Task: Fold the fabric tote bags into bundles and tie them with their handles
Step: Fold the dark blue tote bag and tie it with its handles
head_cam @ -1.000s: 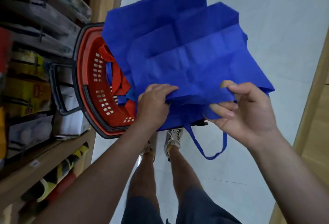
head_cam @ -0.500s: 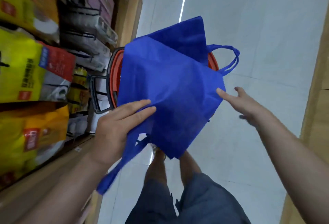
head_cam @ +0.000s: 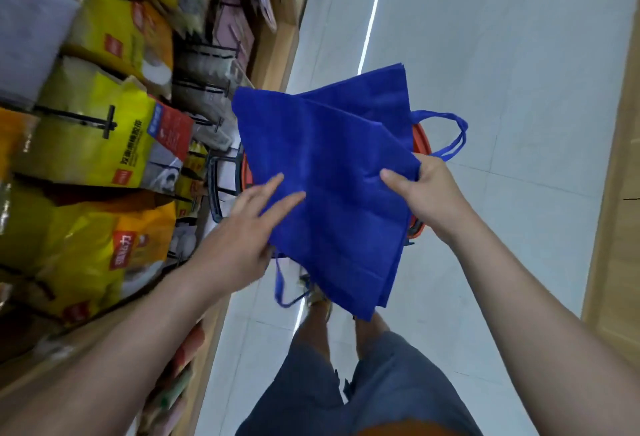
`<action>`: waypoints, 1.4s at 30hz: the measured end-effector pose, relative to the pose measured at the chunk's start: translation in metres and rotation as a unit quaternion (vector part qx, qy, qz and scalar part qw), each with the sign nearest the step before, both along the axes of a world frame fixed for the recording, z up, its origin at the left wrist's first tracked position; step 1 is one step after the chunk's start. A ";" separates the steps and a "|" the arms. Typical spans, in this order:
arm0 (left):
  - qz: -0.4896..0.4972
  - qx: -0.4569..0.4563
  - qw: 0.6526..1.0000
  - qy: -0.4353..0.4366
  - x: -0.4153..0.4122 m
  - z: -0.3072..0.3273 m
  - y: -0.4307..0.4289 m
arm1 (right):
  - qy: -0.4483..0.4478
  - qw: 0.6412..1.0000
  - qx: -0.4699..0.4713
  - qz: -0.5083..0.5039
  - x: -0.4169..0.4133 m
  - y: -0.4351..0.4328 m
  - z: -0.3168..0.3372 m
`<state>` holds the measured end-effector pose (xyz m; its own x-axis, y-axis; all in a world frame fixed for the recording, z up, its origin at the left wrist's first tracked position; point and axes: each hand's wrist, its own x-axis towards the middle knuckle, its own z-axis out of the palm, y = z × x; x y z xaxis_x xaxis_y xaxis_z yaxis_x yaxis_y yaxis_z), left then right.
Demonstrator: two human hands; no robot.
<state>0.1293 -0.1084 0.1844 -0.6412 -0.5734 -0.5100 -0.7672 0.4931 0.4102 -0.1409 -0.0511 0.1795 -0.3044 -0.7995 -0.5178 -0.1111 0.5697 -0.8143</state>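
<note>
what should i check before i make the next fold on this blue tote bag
1. Right hand grip: ok, thumb pinches the blue tote bag at its edge.
2. Left hand support: ok, straight fingers lie on the fabric.
3. Layers aligned: not ok, a back layer juts out at the top.
4. Handles free: ok, upper handle sticks out, lower handle dangles.
5. Space over the red basket: cannot tell, the bag hides most of it.
</note>
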 end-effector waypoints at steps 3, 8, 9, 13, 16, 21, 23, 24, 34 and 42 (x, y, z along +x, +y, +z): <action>0.099 -0.124 0.982 0.107 -0.033 0.027 -0.010 | 0.059 0.989 -0.028 0.135 0.011 -0.004 0.043; 0.101 -0.156 0.973 0.137 -0.047 0.062 -0.034 | 0.218 0.933 -0.035 0.285 0.011 -0.013 0.104; 0.118 -0.143 0.970 0.156 -0.044 0.069 -0.032 | 0.271 0.926 -0.064 0.254 0.009 -0.016 0.113; 0.226 -0.207 0.920 0.244 -0.033 0.100 -0.002 | 0.464 0.861 -0.207 -0.006 0.017 -0.025 0.155; 0.334 -0.206 0.872 0.292 -0.041 0.126 0.037 | 0.188 0.977 -0.087 0.050 0.045 -0.024 0.190; 0.385 -0.082 0.859 0.328 -0.067 0.149 0.095 | 0.134 0.949 -0.062 0.278 0.103 0.002 0.192; 0.444 0.022 0.814 0.374 -0.064 0.157 0.109 | 0.204 0.931 -0.075 0.293 0.101 0.001 0.190; 0.477 0.047 0.787 0.389 -0.058 0.162 0.117 | 0.213 0.922 -0.076 0.315 0.098 0.001 0.191; 0.661 0.044 0.620 0.420 0.000 0.254 0.209 | 0.187 0.719 -0.248 0.621 0.163 0.060 0.238; 0.778 0.065 0.590 0.208 0.130 0.292 0.313 | 0.249 0.398 -0.424 0.775 0.232 0.180 0.258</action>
<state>0.2595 0.2045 0.4762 0.5229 -0.6065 -0.5989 -0.0695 -0.7306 0.6792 0.0911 0.1286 0.4377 0.9976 -0.0509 -0.0463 -0.0625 -0.9523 -0.2988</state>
